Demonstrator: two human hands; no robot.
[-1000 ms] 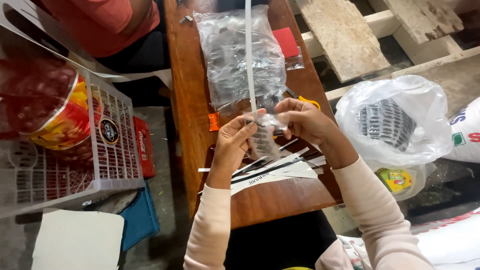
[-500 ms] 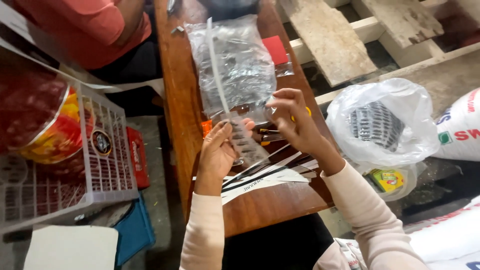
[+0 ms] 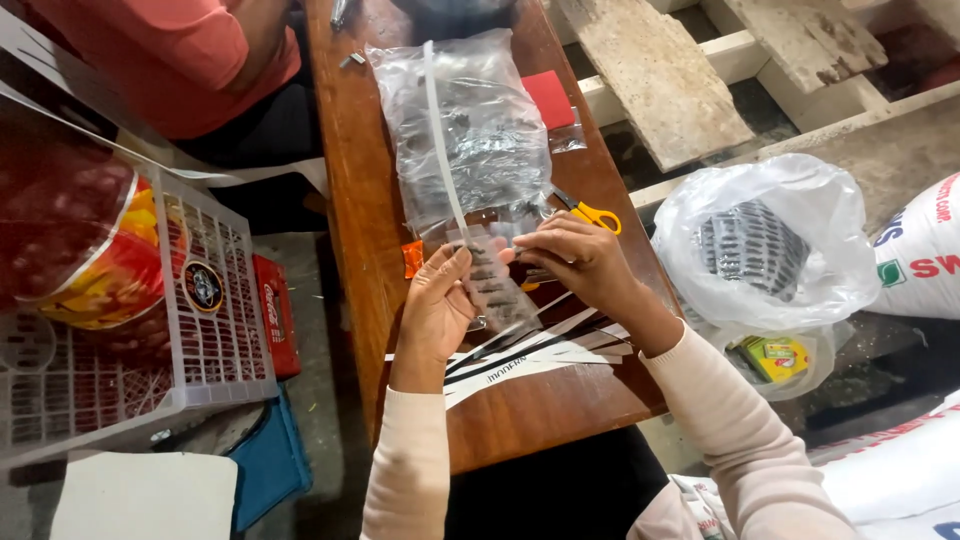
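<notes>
Holding a small clear packet (image 3: 492, 280) of dark pieces upright over the wooden bench (image 3: 560, 410), between both hands. Left hand (image 3: 440, 300) flat against the near side, fingers straight; right hand (image 3: 575, 262) curled, pinching the packet's top edge. Seemingly mid-way through handling one packet; likely calls next for a steady grip at the mouth. Lying just beneath on the bench: white and black paper strips (image 3: 520, 358). Further back: a large clear bag (image 3: 470, 130) of similar dark pieces with a white strip (image 3: 440, 130) across it, yellow-handled scissors (image 3: 592, 213) beside it. Off right: a white plastic bag (image 3: 765, 240) holding dark packets. Off left: a white crate (image 3: 150, 330) with a red-and-yellow wrapped bundle.
</notes>
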